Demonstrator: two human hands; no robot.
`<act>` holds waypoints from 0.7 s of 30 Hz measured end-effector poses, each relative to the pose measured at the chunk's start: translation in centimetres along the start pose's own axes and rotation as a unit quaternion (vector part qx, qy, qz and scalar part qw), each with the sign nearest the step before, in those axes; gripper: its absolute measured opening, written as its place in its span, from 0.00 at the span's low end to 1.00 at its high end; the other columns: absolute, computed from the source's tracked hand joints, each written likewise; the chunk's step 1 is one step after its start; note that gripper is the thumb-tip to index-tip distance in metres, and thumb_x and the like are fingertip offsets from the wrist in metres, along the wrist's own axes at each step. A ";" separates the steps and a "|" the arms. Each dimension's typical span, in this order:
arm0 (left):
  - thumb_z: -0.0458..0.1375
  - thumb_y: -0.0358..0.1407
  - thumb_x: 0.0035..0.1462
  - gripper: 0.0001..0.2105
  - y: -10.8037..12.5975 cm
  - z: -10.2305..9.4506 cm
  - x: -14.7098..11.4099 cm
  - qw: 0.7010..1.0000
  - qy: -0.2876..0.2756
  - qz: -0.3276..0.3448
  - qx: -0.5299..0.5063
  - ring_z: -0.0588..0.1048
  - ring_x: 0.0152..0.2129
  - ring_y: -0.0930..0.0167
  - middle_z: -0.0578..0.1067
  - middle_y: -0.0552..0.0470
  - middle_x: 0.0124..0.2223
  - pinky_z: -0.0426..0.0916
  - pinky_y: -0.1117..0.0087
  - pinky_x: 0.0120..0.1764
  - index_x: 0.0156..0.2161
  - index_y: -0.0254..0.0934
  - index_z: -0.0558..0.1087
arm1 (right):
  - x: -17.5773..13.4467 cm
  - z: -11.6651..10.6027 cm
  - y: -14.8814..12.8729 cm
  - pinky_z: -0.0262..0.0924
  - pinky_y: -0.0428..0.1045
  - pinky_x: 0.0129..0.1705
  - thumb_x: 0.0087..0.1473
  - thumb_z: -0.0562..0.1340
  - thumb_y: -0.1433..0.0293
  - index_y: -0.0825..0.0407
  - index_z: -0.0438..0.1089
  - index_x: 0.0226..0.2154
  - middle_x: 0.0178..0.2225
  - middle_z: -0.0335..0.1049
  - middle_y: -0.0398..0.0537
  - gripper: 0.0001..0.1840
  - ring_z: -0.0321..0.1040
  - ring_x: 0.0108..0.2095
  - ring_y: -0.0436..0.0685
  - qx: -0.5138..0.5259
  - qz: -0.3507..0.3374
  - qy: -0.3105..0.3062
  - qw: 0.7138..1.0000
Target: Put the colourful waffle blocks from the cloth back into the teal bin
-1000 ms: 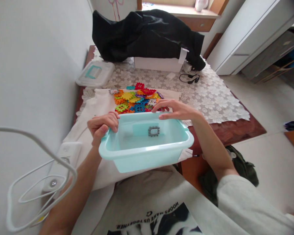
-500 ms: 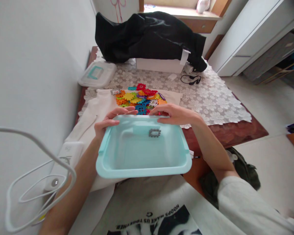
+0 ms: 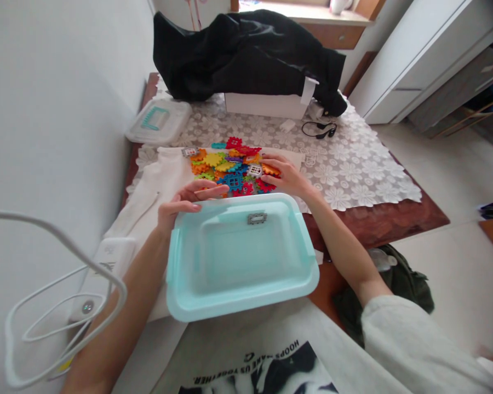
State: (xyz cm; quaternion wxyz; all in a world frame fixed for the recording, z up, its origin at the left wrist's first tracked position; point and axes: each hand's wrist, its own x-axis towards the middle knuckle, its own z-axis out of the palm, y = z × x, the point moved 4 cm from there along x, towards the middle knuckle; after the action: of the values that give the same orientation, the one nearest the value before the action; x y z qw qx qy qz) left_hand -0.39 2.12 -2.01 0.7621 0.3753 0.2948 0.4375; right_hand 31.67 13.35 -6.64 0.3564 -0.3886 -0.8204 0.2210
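Observation:
My left hand (image 3: 184,201) grips the far left rim of a light-blue plastic tub (image 3: 242,306), thumb over the edge and fingers behind it. The tub is held tilted above my lap. Inside, near its far wall, lies one grey toothed frame piece (image 3: 257,219). Just beyond the tub a heap of colourful plastic building pieces (image 3: 213,160) lies on a white cloth. My right hand (image 3: 286,174) is at the heap's right side, fingers apart around an orange piece (image 3: 270,169). A white window piece (image 3: 254,171) lies close to its fingertips.
A clear lidded box (image 3: 160,123) stands at the table's back left. Behind the heap, black fabric (image 3: 246,60) covers a white box. Black earphones (image 3: 320,130) lie on the lace tablecloth (image 3: 353,169). A white cable (image 3: 57,235) loops at the left, near a power strip (image 3: 110,260).
My right hand has let go of the tub's far rim and reached forward to the heap. The tub's near edge has dropped slightly, and the grey piece inside has turned a little.

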 end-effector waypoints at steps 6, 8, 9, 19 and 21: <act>0.68 0.32 0.45 0.22 0.3 0.0 -0.5 0.999 0.029 0.024 0.012 0.85 0.58 0.49 0.89 0.43 0.57 0.80 0.53 0.58 0.49 0.40 0.88 | 0.1 -0.2 -1.1 0.68 0.68 0.70 0.69 0.70 0.57 0.45 0.84 0.57 0.59 0.83 0.56 0.18 0.79 0.62 0.70 -0.019 -0.025 0.036 0.999; 0.68 0.33 0.44 0.23 0.1 0.3 -0.6 0.999 0.015 0.014 0.027 0.82 0.61 0.46 0.88 0.42 0.59 0.79 0.52 0.58 0.48 0.39 0.88 | 0.0 0.0 -1.3 0.69 0.68 0.69 0.69 0.70 0.58 0.44 0.84 0.57 0.58 0.84 0.55 0.18 0.79 0.60 0.70 -0.030 -0.029 0.038 0.998; 0.68 0.33 0.43 0.23 0.0 0.4 -0.6 0.999 0.006 0.009 0.036 0.82 0.61 0.45 0.88 0.41 0.59 0.79 0.52 0.58 0.48 0.39 0.88 | 0.0 0.0 -1.4 0.70 0.68 0.68 0.69 0.70 0.58 0.44 0.84 0.57 0.58 0.84 0.55 0.17 0.79 0.60 0.69 -0.031 -0.031 0.036 0.998; 0.61 0.33 0.39 0.15 -0.1 0.6 0.2 0.988 -0.001 0.056 0.145 0.83 0.53 0.49 0.90 0.41 0.50 0.77 0.55 0.55 0.32 0.38 0.89 | 0.0 0.4 -2.1 0.69 0.65 0.67 0.71 0.69 0.58 0.45 0.83 0.57 0.58 0.82 0.55 0.17 0.78 0.59 0.68 -0.033 -0.053 0.047 0.997; 0.62 0.33 0.39 0.13 -0.1 0.4 0.2 0.986 0.012 0.072 0.150 0.84 0.50 0.51 0.90 0.42 0.47 0.77 0.56 0.54 0.29 0.39 0.88 | -0.1 0.6 -2.1 0.67 0.66 0.68 0.69 0.70 0.57 0.44 0.83 0.58 0.60 0.82 0.55 0.18 0.76 0.61 0.69 -0.041 -0.050 0.039 0.997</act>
State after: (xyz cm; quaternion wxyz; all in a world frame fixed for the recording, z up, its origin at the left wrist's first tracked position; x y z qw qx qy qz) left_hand 0.06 2.09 -1.86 0.6601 0.5002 0.3385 0.4467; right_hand 30.27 12.00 -5.71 0.3824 -0.3697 -0.8328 0.1534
